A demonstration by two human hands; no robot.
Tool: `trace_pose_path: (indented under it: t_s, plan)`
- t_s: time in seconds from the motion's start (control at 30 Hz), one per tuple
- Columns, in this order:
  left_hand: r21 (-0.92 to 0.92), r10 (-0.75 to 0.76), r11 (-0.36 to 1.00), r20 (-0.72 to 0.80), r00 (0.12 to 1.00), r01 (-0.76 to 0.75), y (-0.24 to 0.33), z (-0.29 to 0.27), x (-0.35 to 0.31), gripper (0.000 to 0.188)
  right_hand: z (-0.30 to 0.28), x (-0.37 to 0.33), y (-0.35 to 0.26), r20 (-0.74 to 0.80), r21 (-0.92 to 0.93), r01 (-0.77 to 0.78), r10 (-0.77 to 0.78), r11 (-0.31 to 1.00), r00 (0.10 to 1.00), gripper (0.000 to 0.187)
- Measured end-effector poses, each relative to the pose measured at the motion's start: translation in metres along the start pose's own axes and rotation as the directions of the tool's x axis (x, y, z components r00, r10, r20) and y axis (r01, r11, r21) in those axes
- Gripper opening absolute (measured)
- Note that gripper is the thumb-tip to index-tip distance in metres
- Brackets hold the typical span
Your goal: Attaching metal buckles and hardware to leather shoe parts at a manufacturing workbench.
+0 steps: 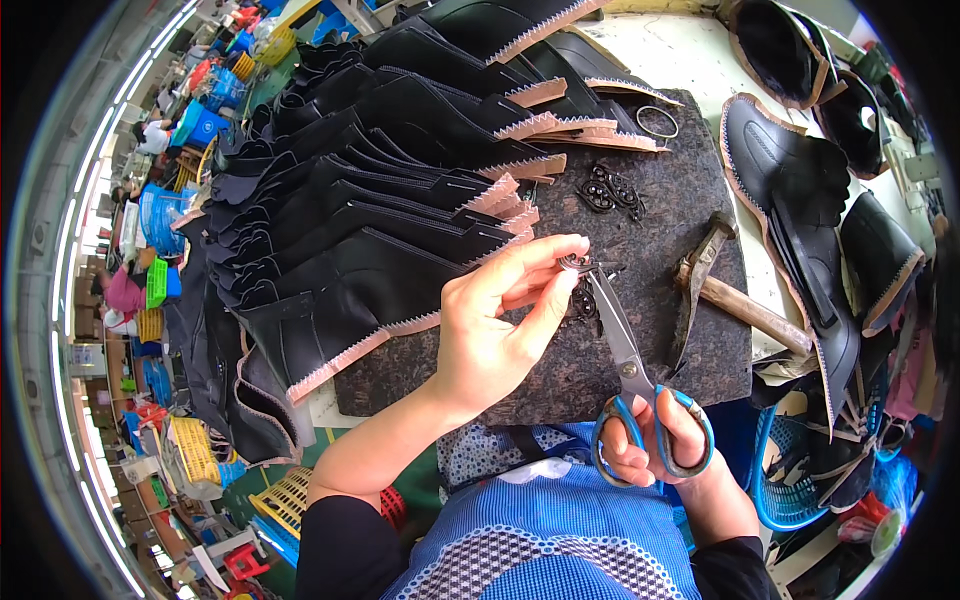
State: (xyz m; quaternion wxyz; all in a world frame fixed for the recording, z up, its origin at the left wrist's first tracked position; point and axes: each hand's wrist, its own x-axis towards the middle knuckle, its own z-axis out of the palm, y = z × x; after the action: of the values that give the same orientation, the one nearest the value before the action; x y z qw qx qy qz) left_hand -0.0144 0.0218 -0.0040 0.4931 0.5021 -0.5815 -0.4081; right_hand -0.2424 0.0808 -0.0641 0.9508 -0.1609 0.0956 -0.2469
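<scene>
My right hand (pixel 668 440) is closed on a pair of scissors (pixel 625 345), its fingers through the blue-rimmed handle loops. The blades point up and away, their tips beside my left fingertips. With thumb and fingers pinched, my left hand (pixel 500 325) holds a small dark ornament-like piece (pixel 574 263), mostly covered by the fingertips. Similar small black openwork pieces (pixel 612 190) lie in a heap on the dark mottled slab (pixel 670 250). More of these pieces (pixel 583 303) lie partly hidden behind my left hand and the blades.
Stacked black leather shoe uppers (pixel 380 190) with pinkish zigzag edges fill the left and far side. A hammer (pixel 755 312) and a metal ring (pixel 657 122) lie on the slab. More black uppers (pixel 790 190) are at right, above a blue basket (pixel 790 500).
</scene>
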Motion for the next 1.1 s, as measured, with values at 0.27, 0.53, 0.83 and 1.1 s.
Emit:
trace_pose_path:
  t_s: [0.27, 0.53, 0.83, 1.1]
  plan:
    - [0.172, 0.178, 0.970, -0.010, 0.984, -0.173, -0.006, 0.000, 0.000, 0.029, 0.012, -0.004, -0.008, -0.079, -0.160, -0.031, 0.019, 0.987, 0.997, 0.073]
    - [0.305, 0.337, 0.894, 0.027, 0.941, -0.329, -0.005, 0.003, -0.001, 0.030, 0.010, -0.001, -0.006, -0.087, -0.070, -0.003, -0.003, 0.998, 0.996, 0.068]
    - [-0.499, -0.298, 0.821, 0.040, 0.954, 0.277, 0.004, 0.002, 0.000, 0.028, 0.006, 0.004, 0.004, -0.006, -0.010, 0.026, -0.026, 1.000, 1.000, 0.079]
    - [-0.664, -0.372, 0.637, 0.181, 0.911, 0.392, -0.006, 0.018, -0.008, 0.026, 0.007, 0.007, 0.011, 0.216, 0.555, -0.108, -0.017, 0.825, 0.976, 0.081]
